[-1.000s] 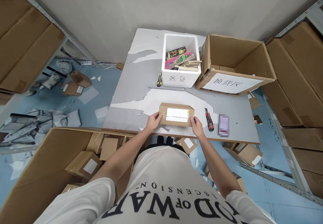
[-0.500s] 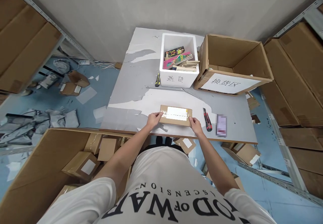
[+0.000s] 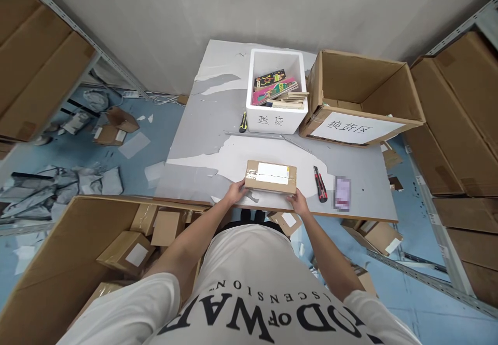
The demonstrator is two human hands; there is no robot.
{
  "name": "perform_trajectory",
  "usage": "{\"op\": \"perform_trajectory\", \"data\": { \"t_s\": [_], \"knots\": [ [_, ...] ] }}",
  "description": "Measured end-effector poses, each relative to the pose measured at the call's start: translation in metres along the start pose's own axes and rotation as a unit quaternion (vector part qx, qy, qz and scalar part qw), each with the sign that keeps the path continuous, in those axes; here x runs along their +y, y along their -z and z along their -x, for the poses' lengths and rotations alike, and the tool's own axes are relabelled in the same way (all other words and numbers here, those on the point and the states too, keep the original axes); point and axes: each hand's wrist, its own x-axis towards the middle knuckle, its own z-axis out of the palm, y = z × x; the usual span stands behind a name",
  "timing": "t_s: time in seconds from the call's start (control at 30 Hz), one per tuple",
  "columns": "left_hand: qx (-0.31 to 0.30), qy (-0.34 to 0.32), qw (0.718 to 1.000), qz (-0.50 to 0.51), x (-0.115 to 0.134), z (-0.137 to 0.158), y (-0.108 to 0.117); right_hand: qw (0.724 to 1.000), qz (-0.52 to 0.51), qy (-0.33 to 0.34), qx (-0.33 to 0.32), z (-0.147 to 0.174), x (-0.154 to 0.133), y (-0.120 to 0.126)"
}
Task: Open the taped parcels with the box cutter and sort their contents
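A small taped cardboard box [image 3: 270, 186] with a white label on its top is at the front of the table. My left hand [image 3: 235, 192] grips its lower left corner, with the fingertips partly hidden at the edge. On the opposite side, my right hand [image 3: 299, 202] holds the lower right corner, its fingers partly under the front edge. A red and black utility knife [image 3: 320, 184] lies to the right of the box. Beside the knife is a blurred purple phone-like item [image 3: 342, 193].
At the back stand a white foam bin [image 3: 278, 123] holding books and a large open carton [image 3: 361, 107] with a handwritten sign. A yellow and black cutter [image 3: 243, 122] lies against the bin. A big carton of parcels [image 3: 58, 262] stands left of me. Shelves with cartons flank both sides.
Both hands have slid down from the box's ends to its lower front corners. The box's front side shows more now.
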Motion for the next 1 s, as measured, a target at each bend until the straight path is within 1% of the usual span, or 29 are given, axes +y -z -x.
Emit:
{"op": "perform_trajectory", "data": {
  "t_s": [0.1, 0.17, 0.23, 0.3, 0.43, 0.5, 0.57, 0.63, 0.73, 1.0],
  "knots": [
    [-0.021, -0.024, 0.999, 0.01, -0.002, -0.001, -0.004, 1.0, -0.017, 0.006, 0.013, 0.0, -0.005, -0.009],
    [-0.026, -0.034, 0.999, 0.002, 0.0, 0.0, -0.002, 0.999, -0.033, 0.025, 0.009, 0.0, -0.011, -0.01],
    [-0.023, -0.047, 0.998, -0.018, 0.007, 0.002, 0.001, 0.998, -0.042, 0.045, -0.004, 0.001, -0.019, -0.008],
    [-0.007, -0.058, 0.997, -0.042, 0.017, 0.004, 0.004, 0.998, -0.03, 0.056, -0.004, 0.002, -0.028, -0.004],
    [0.043, -0.055, 0.989, -0.132, 0.041, 0.001, 0.006, 0.996, 0.066, 0.058, 0.034, -0.002, -0.05, 0.002],
    [0.053, -0.038, 0.981, -0.183, 0.05, -0.002, 0.007, 0.989, 0.126, 0.055, 0.049, -0.005, -0.059, 0.004],
    [0.05, -0.016, 0.974, -0.218, 0.055, -0.007, 0.008, 0.982, 0.171, 0.046, 0.057, -0.009, -0.064, 0.004],
    [0.044, 0.01, 0.969, -0.242, 0.056, -0.01, 0.008, 0.978, 0.195, 0.028, 0.061, -0.013, -0.065, 0.004],
    [0.041, 0.035, 0.964, -0.261, 0.054, -0.014, 0.006, 0.978, 0.199, -0.001, 0.059, -0.018, -0.06, 0.003],
    [0.047, 0.05, 0.969, -0.239, 0.051, -0.018, 0.004, 0.984, 0.166, -0.022, 0.055, -0.023, -0.045, 0.004]
  ]
}}
